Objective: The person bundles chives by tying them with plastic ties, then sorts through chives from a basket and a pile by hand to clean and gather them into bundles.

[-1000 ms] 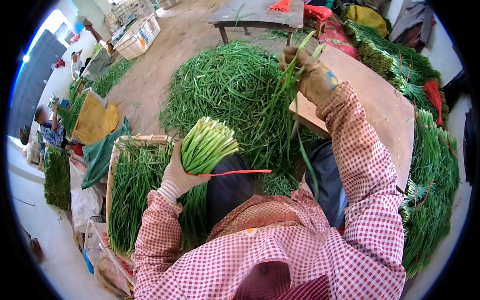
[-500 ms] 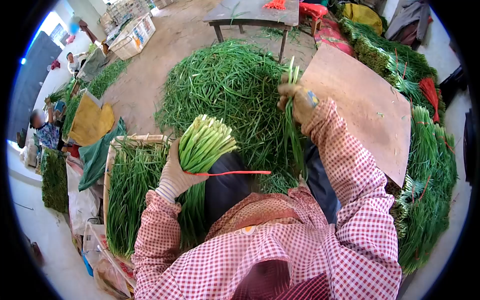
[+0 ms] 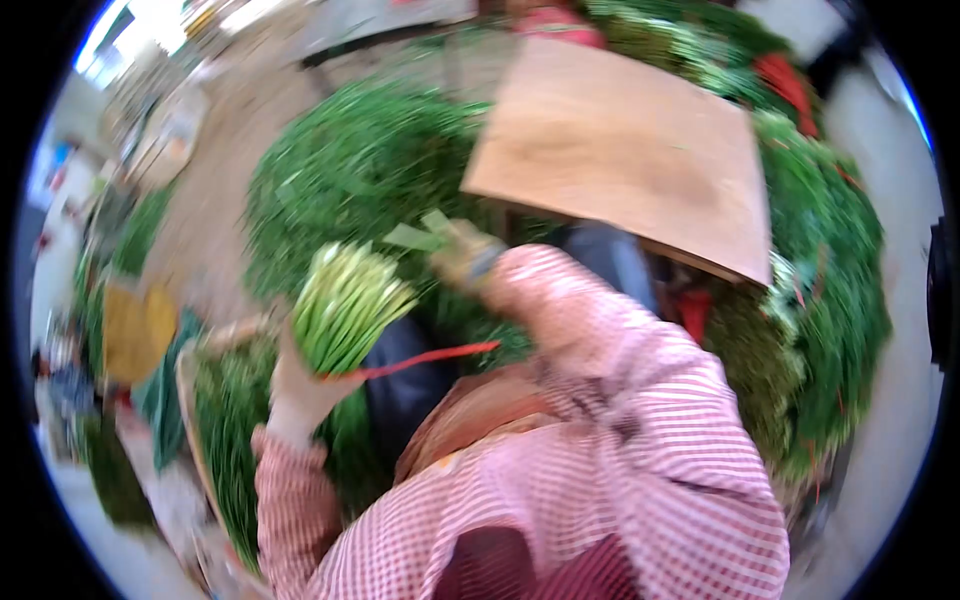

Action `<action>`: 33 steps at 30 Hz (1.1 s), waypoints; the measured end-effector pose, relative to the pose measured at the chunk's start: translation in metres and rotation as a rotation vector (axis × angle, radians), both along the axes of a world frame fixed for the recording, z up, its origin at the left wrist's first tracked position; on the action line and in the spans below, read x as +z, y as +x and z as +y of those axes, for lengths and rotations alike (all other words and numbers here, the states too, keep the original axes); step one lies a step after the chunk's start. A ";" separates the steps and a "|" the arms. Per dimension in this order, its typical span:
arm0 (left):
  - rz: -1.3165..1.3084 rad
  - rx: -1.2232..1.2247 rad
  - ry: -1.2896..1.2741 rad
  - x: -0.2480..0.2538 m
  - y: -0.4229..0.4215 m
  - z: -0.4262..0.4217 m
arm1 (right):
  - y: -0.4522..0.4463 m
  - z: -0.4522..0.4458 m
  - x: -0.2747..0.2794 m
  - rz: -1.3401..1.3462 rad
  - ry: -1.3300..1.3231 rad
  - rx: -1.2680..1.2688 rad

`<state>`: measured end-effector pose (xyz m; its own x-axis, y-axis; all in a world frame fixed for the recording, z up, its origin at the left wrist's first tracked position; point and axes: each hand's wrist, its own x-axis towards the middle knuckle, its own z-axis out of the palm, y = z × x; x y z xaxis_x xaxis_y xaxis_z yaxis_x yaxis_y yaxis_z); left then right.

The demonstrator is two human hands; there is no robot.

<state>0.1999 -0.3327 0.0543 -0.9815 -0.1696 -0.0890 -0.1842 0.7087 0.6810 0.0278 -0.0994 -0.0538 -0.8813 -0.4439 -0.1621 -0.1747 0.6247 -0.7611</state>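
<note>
**Green bundle (image 3: 352, 310) gripped on the left, loose stalks (image 3: 408, 238) on the right**

A firm but gentle grip is judged best here: if the bundle is squeezed hard, the tender stems could be bruised; if it is held slackly, the ends could slip out of line. The bundle is best supported just below the pale ends, with those ends left free so that their level can be checked. The loose stalks are best turned the same way as the bundle, and the red tie (image 3: 440, 353) is best kept clear of them.

The bundle is clasped by the left hand (image 3: 298, 388), which is opened only as wide as the bundle's girth. The right hand (image 3: 464, 256) is blurred; its fingers seem to be curled nearly closed around the loose stalks, though the exact hold cannot be told.

The bundle is tilted, pale ends uppermost, beside a dark-trousered leg (image 3: 400, 400), between the crate (image 3: 230, 336) and the right hand; the heap of greens (image 3: 345, 170) is seen beyond. The ends are almost white, shaded into bright green lower down, slightly fanned and not quite flush. Whether the red tie is wound around the bundle or merely pinched against it cannot be told.
</note>
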 end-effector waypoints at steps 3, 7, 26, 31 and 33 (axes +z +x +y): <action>0.088 -0.032 0.092 -0.006 0.000 0.003 | 0.004 -0.041 -0.075 -0.224 -0.049 0.021; 0.066 -0.024 0.323 -0.034 -0.014 -0.018 | 0.071 -0.023 -0.037 -0.747 -0.517 -0.075; -0.092 -0.304 0.428 -0.034 -0.051 -0.017 | 0.128 0.068 0.002 0.092 -0.009 0.159; -0.030 -0.193 0.393 -0.055 -0.053 -0.020 | 0.119 0.082 0.010 -0.181 -0.261 -0.053; -0.051 -0.296 0.043 -0.022 -0.051 -0.006 | 0.116 0.091 0.039 -0.250 -0.266 -0.115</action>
